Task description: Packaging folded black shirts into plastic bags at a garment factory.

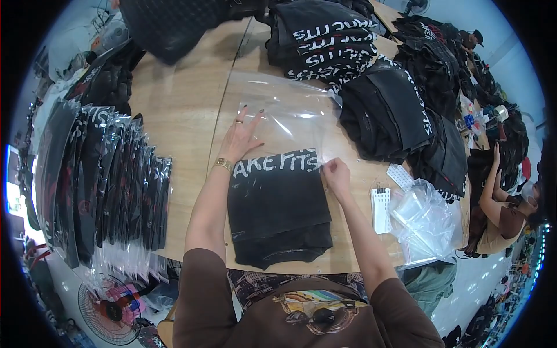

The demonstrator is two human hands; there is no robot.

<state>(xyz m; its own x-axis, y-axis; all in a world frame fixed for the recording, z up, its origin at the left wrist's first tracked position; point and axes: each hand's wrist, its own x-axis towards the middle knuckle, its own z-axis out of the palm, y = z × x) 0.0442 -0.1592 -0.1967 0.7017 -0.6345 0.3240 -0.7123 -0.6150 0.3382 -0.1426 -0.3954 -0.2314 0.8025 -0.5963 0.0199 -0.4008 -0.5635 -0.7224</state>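
Observation:
A folded black shirt (281, 203) with white lettering lies in front of me, its neckline toward my body. Its far end is inside or under the mouth of a clear plastic bag (290, 110); glare hides exactly how far in it goes. My left hand (241, 140), wearing a ring and a gold wristband, lies with fingers spread on the bag's left side, just beyond the shirt. At the shirt's far right corner, my right hand (336, 176) is closed in a pinch on the bag's edge.
Bagged black garments (110, 185) stand in a long row at left. Folded black shirts (383, 110) are piled at right and far. Label cards (380, 210) and loose clear bags (426, 223) lie near right. A co-worker (507, 214) works at right; dark fabric (171, 26) hangs over the far left.

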